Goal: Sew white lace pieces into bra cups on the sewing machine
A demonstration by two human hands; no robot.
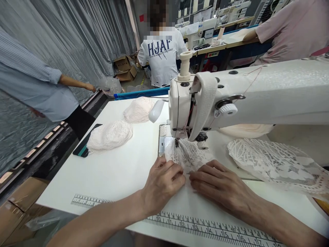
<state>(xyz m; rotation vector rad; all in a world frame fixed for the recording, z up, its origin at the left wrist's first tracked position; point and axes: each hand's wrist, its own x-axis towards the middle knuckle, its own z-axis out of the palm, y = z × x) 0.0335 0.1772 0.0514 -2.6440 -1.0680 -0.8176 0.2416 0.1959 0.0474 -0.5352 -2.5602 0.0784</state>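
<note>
Both left hand [163, 183] and right hand [222, 187] hold white lace [192, 154] in narrowed fingers [204, 175], just before and beneath the sewing machine [180, 103]; uneven pulling could pucker it, while fingers straying under the machine's presser foot [177, 142] could be pricked.

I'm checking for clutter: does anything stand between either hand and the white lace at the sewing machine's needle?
Nothing visible does: the left hand and right hand are at the near side of the white lace. Another lace piece lies aside, to the right.
</note>
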